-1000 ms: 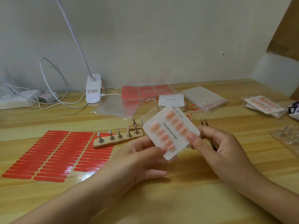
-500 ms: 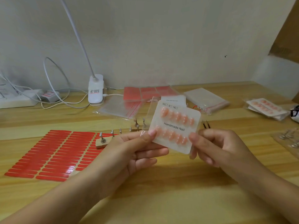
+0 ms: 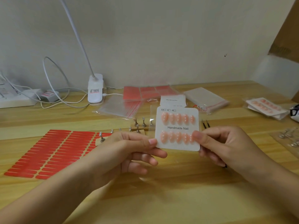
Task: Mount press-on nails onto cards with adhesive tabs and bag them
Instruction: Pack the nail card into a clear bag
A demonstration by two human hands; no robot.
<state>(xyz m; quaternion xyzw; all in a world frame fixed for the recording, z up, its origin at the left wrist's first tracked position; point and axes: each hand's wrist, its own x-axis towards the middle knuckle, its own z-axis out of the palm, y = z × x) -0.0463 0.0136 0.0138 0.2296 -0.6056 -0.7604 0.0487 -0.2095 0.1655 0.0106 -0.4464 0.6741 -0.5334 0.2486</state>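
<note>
Card point(image 3: 177, 129) of pink press-on nails, printed "Handmade Nail", now held upright and square to the viewer above the wooden surface point(image 3: 161, 199); a second ago it sat tilted, long edge running diagonally, so it has been rotated to level. Ten nails point(image 3: 178, 118) mounted in two rows of five, all seated; no gaps visible.

Left hand point(image 3: 129, 152): thumb and fingers pinch the card's lower left corner. A clear plastic bag point(image 3: 152, 120) shows behind the card's left edge; whether the left hand also holds it I cannot tell. Right hand point(image 3: 226, 147): thumb pressed on the lower row near the right edge, fingers curled behind. Both grips are closed on the card.

Judgement: mounting looks complete for this card; levelling it reads as inspection or lining up with the bag mouth. Bagging not yet done.

Elsewhere on the surface:
- red adhesive tab sheets point(image 3: 53, 152), near left
- wooden nail-stand block with metal pegs point(image 3: 137, 126), behind the left hand
- tweezers point(image 3: 205, 123), tips showing past the right hand
- stack of empty zip bags point(image 3: 205, 97), far centre-right
- finished bagged cards point(image 3: 267, 107), far right
- clip lamp point(image 3: 95, 89) by the wall

Risk, as I see it: thumb pressure could shift the end nail.
</note>
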